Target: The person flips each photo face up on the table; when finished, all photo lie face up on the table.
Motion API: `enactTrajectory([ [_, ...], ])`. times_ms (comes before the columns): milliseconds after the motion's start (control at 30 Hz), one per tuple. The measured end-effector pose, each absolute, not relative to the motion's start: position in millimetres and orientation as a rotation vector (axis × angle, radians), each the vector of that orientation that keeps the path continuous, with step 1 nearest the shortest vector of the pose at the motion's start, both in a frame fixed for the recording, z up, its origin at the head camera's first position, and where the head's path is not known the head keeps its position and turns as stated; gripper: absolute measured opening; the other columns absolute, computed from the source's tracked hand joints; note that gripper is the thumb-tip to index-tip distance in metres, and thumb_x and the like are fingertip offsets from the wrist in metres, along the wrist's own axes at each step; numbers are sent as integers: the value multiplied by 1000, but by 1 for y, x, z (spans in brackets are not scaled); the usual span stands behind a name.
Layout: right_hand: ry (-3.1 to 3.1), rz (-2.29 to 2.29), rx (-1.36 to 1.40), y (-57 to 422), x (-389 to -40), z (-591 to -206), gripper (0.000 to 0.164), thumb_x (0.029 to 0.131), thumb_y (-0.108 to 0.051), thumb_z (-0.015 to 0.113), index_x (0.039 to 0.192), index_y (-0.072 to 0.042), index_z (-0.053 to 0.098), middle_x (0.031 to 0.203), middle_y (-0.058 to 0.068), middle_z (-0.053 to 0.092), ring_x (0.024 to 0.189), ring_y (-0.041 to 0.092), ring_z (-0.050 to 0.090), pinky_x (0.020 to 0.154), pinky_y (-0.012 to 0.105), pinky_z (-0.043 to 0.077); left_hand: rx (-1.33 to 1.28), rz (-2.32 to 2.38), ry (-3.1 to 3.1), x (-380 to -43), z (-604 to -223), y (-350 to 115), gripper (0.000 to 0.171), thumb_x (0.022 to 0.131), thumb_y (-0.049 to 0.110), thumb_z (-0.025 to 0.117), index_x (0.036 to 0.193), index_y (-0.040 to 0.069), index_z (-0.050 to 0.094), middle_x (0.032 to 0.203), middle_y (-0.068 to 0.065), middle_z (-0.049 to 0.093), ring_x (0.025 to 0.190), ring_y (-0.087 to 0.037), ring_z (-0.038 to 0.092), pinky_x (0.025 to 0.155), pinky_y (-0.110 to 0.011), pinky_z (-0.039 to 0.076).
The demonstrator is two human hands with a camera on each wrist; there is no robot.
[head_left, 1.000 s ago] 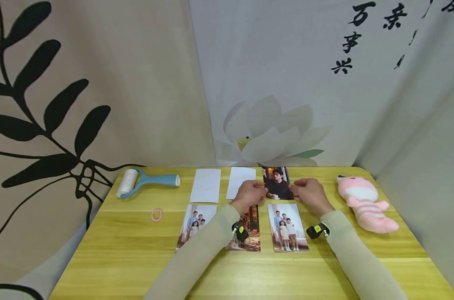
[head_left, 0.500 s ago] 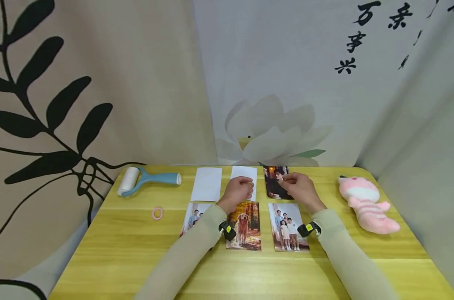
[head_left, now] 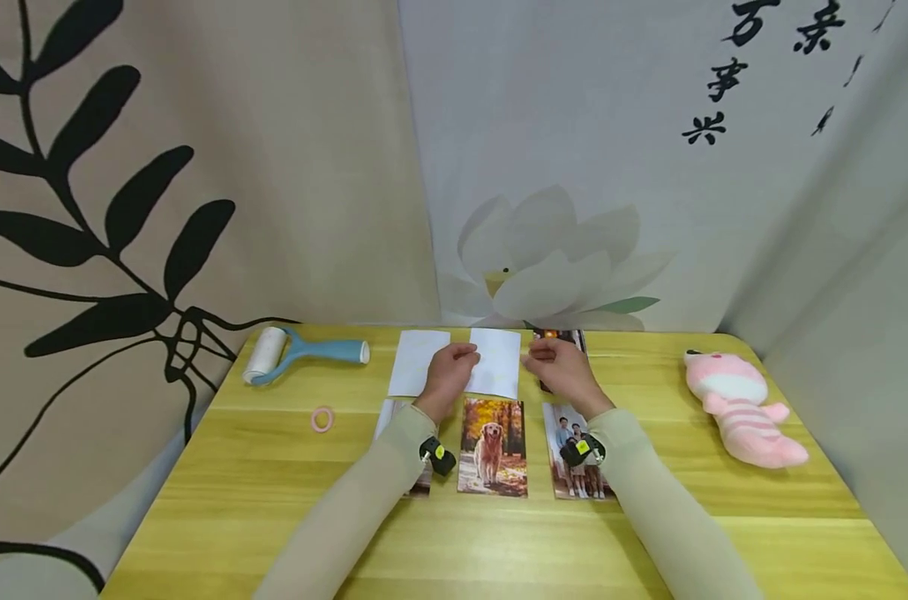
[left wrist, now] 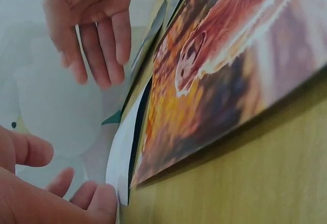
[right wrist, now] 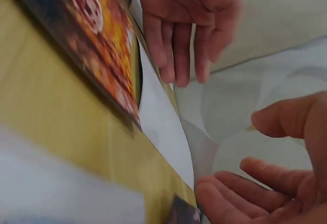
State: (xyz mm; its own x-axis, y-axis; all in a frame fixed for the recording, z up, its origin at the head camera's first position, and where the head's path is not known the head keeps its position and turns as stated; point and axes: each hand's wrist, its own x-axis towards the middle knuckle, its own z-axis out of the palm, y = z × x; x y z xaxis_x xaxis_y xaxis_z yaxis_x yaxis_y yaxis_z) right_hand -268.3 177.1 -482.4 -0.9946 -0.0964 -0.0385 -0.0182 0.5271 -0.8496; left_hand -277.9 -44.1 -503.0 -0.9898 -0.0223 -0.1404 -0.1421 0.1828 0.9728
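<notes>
My left hand (head_left: 450, 379) is at the left edge of a blank white card (head_left: 499, 362), thumb and fingers apart in the left wrist view, holding nothing. Whether its fingertips touch the card I cannot tell. Across that card, my right hand (head_left: 564, 375) hovers by its right edge, fingers (right wrist: 225, 198) loosely bent and nothing between them. Behind the right hand lies a dark portrait photo (head_left: 570, 335), mostly covered. A second white card (head_left: 416, 362) lies left of the first. Nearer me are a golden dog photo (head_left: 491, 447) and a family photo (head_left: 562, 429), partly under the right wrist.
Another photo (head_left: 386, 412) is mostly hidden by my left arm. At the back left lies a blue-handled lint roller (head_left: 322, 350), with a pink ring (head_left: 322, 419) in front of it. A pink plush toy (head_left: 742, 408) lies at the right. A curtain (head_left: 334, 167) hangs behind the table.
Both hands have moved left, from the dark portrait photo to the white card beside it. The right hand has let go of the portrait photo. The head view has shifted slightly.
</notes>
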Motion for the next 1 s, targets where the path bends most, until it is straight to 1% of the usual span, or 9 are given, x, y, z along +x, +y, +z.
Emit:
enactTrajectory([
  [133,2653,-1457,-122,165,-270,-488,54,101,-34,71,145,-3,60,141,17,66,131,36,63,106,54,54,-189,1937,2344,-277,-501,-43,39,105,24,62,138,3,67,138,-16,66,130,-36,61,111,-52,50],
  [233,2681,-1405,-165,156,-272,-494,54,100,-32,73,144,-3,61,140,20,66,131,37,63,108,55,53,-222,1934,2356,-276,-501,-43,41,105,26,61,138,4,67,140,-16,66,132,-36,60,113,-53,49],
  [367,2722,-1339,-205,148,-273,-497,55,96,-29,77,142,-2,62,140,22,67,131,39,65,109,55,53,-306,1937,2376,-277,-502,-43,39,104,26,62,136,5,68,139,-14,68,132,-34,61,115,-51,47],
  [467,2725,-1332,-203,144,-272,-497,56,94,-27,80,141,-2,63,142,21,66,132,39,64,109,55,53,-339,1944,2371,-279,-502,-44,39,103,26,62,135,5,69,139,-13,68,132,-33,60,116,-49,46],
  [667,2742,-1224,-225,137,-275,-501,64,88,-29,86,143,-5,63,144,18,66,136,36,62,113,52,51,-298,1971,2306,-281,-502,-47,42,102,26,63,136,2,68,138,-16,68,132,-34,60,116,-49,46],
  [767,2774,-1138,-249,134,-277,-503,66,85,-28,89,143,-7,63,140,16,68,130,34,64,109,51,53,-299,1976,2283,-282,-502,-48,41,103,26,63,136,2,68,139,-15,67,133,-34,59,117,-50,46],
  [900,2817,-1062,-302,131,-277,-503,67,83,-22,91,142,-6,64,133,16,71,118,32,67,102,51,55,-300,1985,2271,-282,-504,-50,41,103,25,62,136,2,68,140,-15,66,133,-34,58,116,-50,46],
  [1000,2841,-1033,-324,130,-277,-502,66,83,-19,90,141,-4,64,132,18,71,114,32,67,101,51,56,-294,1989,2276,-283,-506,-52,41,103,24,62,136,2,67,140,-16,66,130,-33,60,114,-49,49],
])
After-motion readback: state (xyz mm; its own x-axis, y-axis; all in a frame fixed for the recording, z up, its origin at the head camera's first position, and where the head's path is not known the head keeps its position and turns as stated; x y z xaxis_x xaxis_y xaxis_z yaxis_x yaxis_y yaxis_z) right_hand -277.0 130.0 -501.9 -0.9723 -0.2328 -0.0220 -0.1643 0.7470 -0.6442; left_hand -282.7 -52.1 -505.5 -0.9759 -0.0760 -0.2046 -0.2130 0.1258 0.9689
